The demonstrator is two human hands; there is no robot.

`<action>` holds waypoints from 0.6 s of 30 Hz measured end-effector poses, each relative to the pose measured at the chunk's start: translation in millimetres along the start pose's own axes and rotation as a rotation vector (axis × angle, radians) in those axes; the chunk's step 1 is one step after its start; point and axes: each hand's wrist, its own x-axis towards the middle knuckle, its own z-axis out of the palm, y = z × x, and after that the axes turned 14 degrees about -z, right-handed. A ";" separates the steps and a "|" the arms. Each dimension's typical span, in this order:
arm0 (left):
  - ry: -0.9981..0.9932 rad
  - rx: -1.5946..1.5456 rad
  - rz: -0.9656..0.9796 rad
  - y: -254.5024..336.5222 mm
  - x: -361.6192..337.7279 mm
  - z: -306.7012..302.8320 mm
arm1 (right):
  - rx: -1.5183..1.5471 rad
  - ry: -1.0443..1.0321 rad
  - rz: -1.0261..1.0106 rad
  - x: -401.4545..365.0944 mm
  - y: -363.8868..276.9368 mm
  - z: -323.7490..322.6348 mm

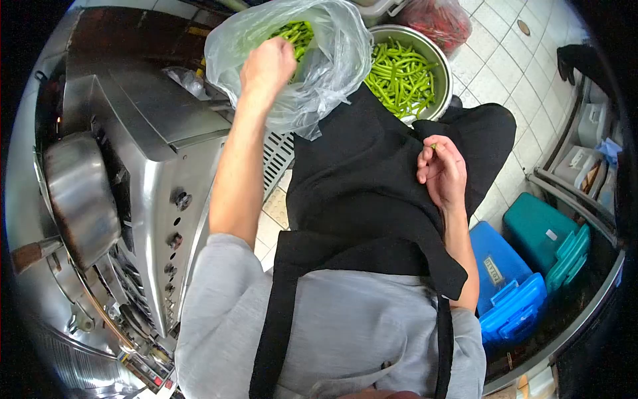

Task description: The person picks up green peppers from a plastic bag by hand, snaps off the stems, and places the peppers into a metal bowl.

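Observation:
A clear plastic bag point(319, 73) with green peppers or beans point(297, 34) inside stands open at the top. My left hand point(268, 64) is at its mouth, fingers curled downward beside the green pods; what they hold, if anything, is hidden. To the right of the bag, a round metal bowl point(444, 73) holds many long green pods point(399, 76). My right hand point(442, 169) is palm up over the black apron point(359, 179), just below the bowl, its fingertips closed on a small green piece point(434, 146).
A steel stove point(159, 199) with knobs and a large metal pot point(83, 199) fill the left side. A bag of red items point(438, 23) lies behind the bowl. Blue point(502, 266) and green point(541, 229) bins stand at the right, near a shelf.

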 end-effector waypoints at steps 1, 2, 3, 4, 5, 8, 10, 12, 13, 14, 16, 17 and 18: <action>-0.080 0.101 -0.095 -19.2 22.2 17.0 | 0.001 -0.020 0.019 1.8 0.8 1.2; -0.158 0.200 -0.190 -30.7 35.9 28.6 | 0.002 -0.040 0.036 4.0 1.2 2.6; -0.152 0.199 -0.189 -28.3 35.7 30.9 | 0.002 -0.044 0.031 5.1 1.6 3.7; -0.133 0.213 -0.237 -23.8 35.5 35.7 | -0.012 -0.061 0.041 4.5 2.3 4.9; -0.114 0.225 -0.285 -22.0 36.6 37.8 | -0.028 -0.077 0.052 3.3 3.0 6.1; -0.085 0.205 -0.262 -47.8 53.1 60.1 | -0.049 -0.079 0.058 -1.6 0.3 3.4; 0.005 0.195 -0.214 -43.0 50.5 52.1 | -0.074 -0.050 0.048 -4.4 -1.7 0.8; -0.104 0.204 -0.256 -43.3 38.0 30.9 | -0.073 -0.037 0.041 -3.0 -1.5 0.8; -0.103 0.209 -0.262 -47.8 30.5 23.9 | -0.072 -0.025 0.031 -1.1 -0.8 1.4; -0.045 0.143 -0.207 -53.7 23.6 17.0 | -0.073 -0.050 0.033 1.3 0.0 1.6; 0.044 -0.042 -0.112 -50.3 -4.8 -3.1 | -0.104 -0.073 0.048 4.4 -0.1 9.3; 0.074 -0.161 -0.074 -42.7 -28.6 -18.7 | -0.138 -0.094 0.062 5.1 -0.7 11.9; 0.003 -0.408 -0.064 -33.6 -52.1 -27.3 | -0.136 -0.126 0.072 6.4 0.7 11.1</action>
